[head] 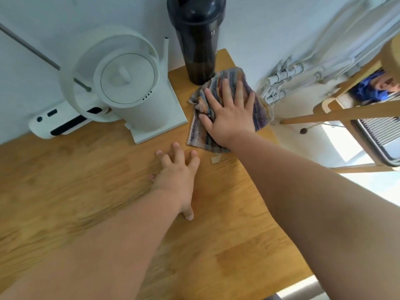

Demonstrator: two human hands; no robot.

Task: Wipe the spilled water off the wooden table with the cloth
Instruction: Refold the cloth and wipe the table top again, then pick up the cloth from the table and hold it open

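A striped, multicoloured cloth [258, 109] lies crumpled near the far right corner of the wooden table [86, 180]. My right hand [229, 113] presses flat on top of it with fingers spread, the thumb tucked into a fold on the cloth's left side. Closer to me, my left hand [176, 174] rests on the bare wood, fingertips down and fingers apart, holding nothing. No water shows clearly on the wood; a small pale scrap [216, 159] lies just below the cloth.
A tall dark bottle [198, 40] stands just behind the cloth. A white kettle [129, 87] on a white base sits to the left, with a white power strip [62, 124] beside it. The table's right edge runs close to the cloth; a wooden chair [346, 113] stands beyond.
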